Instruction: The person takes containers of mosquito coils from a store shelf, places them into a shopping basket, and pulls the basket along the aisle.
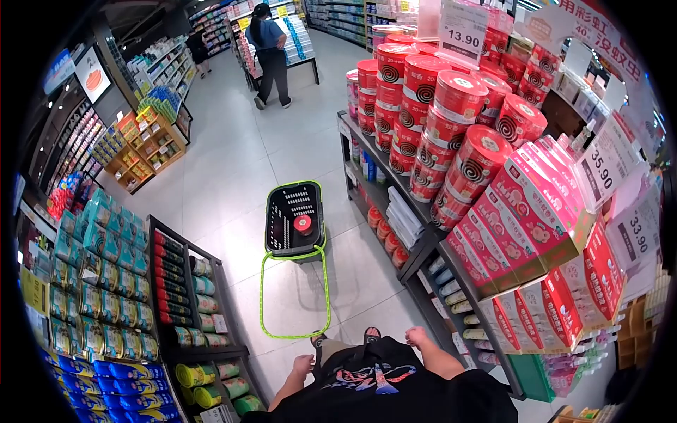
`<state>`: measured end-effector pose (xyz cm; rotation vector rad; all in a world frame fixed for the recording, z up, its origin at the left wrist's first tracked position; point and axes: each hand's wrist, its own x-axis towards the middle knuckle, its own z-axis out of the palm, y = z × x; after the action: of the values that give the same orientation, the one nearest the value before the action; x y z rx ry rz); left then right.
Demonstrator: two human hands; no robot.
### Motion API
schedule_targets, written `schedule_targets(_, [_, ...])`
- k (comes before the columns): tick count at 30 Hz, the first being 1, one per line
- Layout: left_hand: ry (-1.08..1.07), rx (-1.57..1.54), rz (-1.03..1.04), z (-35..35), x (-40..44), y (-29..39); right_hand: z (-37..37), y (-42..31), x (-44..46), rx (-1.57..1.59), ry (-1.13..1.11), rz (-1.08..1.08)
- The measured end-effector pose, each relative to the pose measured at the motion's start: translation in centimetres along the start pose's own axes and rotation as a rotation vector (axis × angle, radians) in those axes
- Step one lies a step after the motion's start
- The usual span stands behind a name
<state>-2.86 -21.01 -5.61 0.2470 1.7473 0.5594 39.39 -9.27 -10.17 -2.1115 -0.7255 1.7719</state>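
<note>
My left hand [304, 364] hangs beside my body, its fingers curled in with nothing visible in them. On the other side, my right hand [417, 338] is also loosely closed and holds nothing I can see. Ahead of my feet a black shopping basket [276, 240] with a green rim stands on the floor. Its long green pull handle [328, 299] stretches toward me, apart from both hands. Inside the basket is one red can [302, 225], like the stacked red mosquito coil cans [429, 127] on the right.
Pink boxes [508, 218] and price signs [462, 32] crowd the right display. To the left, a dark shelf [159, 296] carries teal packs and jars. The tiled aisle [226, 151] runs forward between them. A person [266, 53] stands farther along it.
</note>
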Motion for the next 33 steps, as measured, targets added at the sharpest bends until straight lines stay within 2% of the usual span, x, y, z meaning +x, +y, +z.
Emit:
schedule_targets(10, [0.006,-0.063,0.000,0.0,0.1,0.5,0.6,0.6,-0.9,-0.042,-0.011,-0.056])
schedule_targets(33, [0.002,-0.052,-0.005,0.7,-0.2,1.5,0.7,-0.6,-0.9,-0.032,-0.014,-0.042])
